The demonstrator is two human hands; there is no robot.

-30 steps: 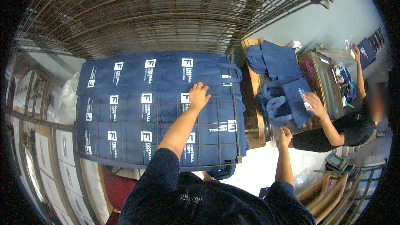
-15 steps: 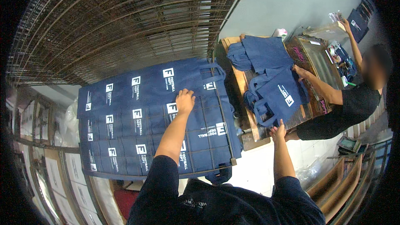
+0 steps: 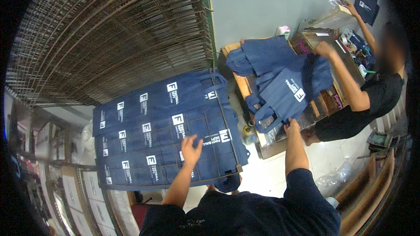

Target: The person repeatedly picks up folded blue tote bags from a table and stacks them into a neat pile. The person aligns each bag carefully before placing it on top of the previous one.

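The right grip [image 3: 292, 126] pinches 1 navy bag [image 3: 278, 91]; the left grip [image 3: 191, 150] hangs loose, empty; a 1-sided tug could fold the bag against the desk [image 3: 243, 86].

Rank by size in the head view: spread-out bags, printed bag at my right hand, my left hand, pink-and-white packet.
Largest: spread-out bags
Printed bag
Left hand
Smallest: packet

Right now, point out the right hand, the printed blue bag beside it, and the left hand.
Right hand [image 3: 292, 126]: head view, middle of the hand.
Printed blue bag [image 3: 280, 92]: head view, front panel.
Left hand [image 3: 191, 151]: head view, middle of the hand.
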